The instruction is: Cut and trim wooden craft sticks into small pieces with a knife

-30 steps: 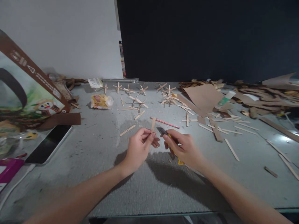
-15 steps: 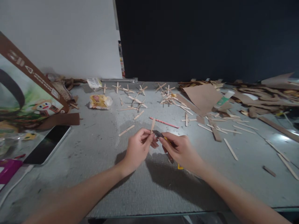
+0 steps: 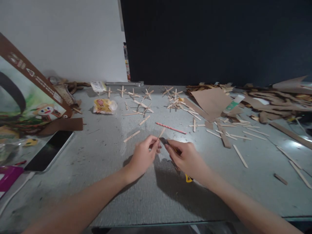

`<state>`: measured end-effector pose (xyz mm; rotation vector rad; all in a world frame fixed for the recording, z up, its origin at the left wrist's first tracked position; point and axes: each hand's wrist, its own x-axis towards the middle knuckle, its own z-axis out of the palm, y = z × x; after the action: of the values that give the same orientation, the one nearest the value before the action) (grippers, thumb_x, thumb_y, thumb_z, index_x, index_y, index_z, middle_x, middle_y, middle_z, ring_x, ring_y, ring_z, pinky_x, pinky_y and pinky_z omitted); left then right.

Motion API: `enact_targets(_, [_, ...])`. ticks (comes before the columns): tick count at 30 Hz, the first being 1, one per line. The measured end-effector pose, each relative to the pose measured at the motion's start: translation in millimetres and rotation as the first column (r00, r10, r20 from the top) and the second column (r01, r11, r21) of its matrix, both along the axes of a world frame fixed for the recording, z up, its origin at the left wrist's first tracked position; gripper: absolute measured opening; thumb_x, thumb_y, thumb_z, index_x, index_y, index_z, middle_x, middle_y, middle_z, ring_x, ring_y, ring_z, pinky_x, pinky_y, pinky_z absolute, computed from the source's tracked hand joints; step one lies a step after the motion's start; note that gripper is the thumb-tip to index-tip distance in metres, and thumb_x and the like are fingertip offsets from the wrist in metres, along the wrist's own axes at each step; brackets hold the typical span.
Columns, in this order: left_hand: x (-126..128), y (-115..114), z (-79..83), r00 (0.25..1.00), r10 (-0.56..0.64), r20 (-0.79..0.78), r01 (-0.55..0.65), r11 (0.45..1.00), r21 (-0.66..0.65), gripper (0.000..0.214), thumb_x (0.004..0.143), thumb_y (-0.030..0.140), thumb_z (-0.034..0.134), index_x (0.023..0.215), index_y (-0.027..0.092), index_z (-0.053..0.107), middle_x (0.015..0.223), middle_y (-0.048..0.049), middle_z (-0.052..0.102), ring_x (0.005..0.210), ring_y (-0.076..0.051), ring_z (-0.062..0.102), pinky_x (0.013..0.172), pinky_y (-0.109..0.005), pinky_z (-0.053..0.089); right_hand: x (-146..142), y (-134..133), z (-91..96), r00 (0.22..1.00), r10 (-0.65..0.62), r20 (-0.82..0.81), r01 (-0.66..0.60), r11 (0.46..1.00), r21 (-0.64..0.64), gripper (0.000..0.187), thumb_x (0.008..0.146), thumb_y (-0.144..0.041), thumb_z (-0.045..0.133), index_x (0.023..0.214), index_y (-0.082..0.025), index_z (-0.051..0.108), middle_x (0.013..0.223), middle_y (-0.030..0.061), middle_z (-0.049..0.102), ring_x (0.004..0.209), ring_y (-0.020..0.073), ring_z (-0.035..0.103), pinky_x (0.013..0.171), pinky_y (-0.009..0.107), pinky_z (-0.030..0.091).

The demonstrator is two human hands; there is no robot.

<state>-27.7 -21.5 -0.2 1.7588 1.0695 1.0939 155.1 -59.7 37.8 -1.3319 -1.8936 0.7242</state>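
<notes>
Wooden and thin, the craft stick (image 3: 161,133) sits pinched between the thumb and fingertips of our left hand (image 3: 142,156). Its free end tilts up toward the far edge of the desk (image 3: 97,156). Our right hand (image 3: 186,157) is closed around a utility knife (image 3: 165,141). The dark blade end meets the stick just above our left fingertips, and the yellow tail shows below the palm.

We judge the main risk to be a slip. The stick is narrow and held in the air with nothing behind it, so a hard push could skate the blade off into the left fingers right beside it. The stick could also twist in the pinch or split along its grain.

Both forearms come in from the near edge and converge around the middle of the desk, knuckles up, with the hands almost touching. A pink pencil (image 3: 170,128) lies just beyond them.
</notes>
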Motion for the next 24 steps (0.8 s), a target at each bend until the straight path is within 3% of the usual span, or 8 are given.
enact_targets(5, [1,0,1.1,1.000,-0.009,0.009,0.009,1.000,-0.009,0.031,0.104,0.047,0.055,0.088,0.021,0.062,0.071,-0.0009,0.070,0.058,-0.014,0.063,0.058,-0.026,0.049,-3,-1,5.8,0.976,-0.042,-0.216,-0.035,0.941,-0.337,0.034,0.100,-0.047,0.051,0.075,-0.023,0.056,0.051,-0.0078,0.046,0.034,0.0106,0.047,0.038,0.022,0.035])
enact_targets(7, [2,0,2.7,0.998,-0.029,0.049,0.030,0.999,-0.035,0.033,0.103,0.049,0.055,0.089,0.020,0.062,0.070,-0.0010,0.070,0.057,-0.014,0.063,0.057,-0.026,0.049,-3,0,6.8,0.953,-0.066,-0.295,-0.063,0.911,-0.407,0.035,0.097,-0.050,0.054,0.078,-0.022,0.059,0.052,-0.0077,0.048,0.032,0.0104,0.047,0.034,0.022,0.035])
enact_targets(11, [4,-2,3.4,0.993,-0.027,0.115,0.035,0.997,-0.071,0.039,0.104,0.053,0.051,0.086,0.020,0.061,0.069,-0.0009,0.068,0.058,-0.014,0.063,0.059,-0.026,0.049,-5,0,7.6,0.910,-0.103,-0.401,-0.098,0.888,-0.450,0.035,0.093,-0.053,0.058,0.077,-0.022,0.062,0.051,-0.0074,0.051,0.030,0.0098,0.047,0.031,0.021,0.035])
enact_targets(16, [6,-4,2.5,0.996,0.035,0.085,-0.026,0.994,-0.102,0.038,0.104,0.051,0.050,0.086,0.020,0.059,0.064,0.0023,0.062,0.054,-0.013,0.057,0.055,-0.025,0.043,-12,-1,4.9,0.853,-0.147,-0.501,-0.141,0.859,-0.493,0.039,0.088,-0.057,0.065,0.073,-0.022,0.061,0.052,-0.0054,0.057,0.031,0.0113,0.052,0.030,0.021,0.040])
enact_targets(24, [6,-6,1.3,0.997,0.067,0.028,-0.067,0.998,-0.007,0.031,0.105,0.045,0.048,0.088,0.021,0.057,0.066,0.0029,0.062,0.061,-0.014,0.059,0.063,-0.027,0.044,-22,-5,-0.2,0.753,-0.193,-0.629,-0.221,0.826,-0.519,0.044,0.084,-0.062,0.072,0.077,-0.020,0.060,0.053,-0.0038,0.062,0.033,0.0135,0.058,0.033,0.024,0.049])
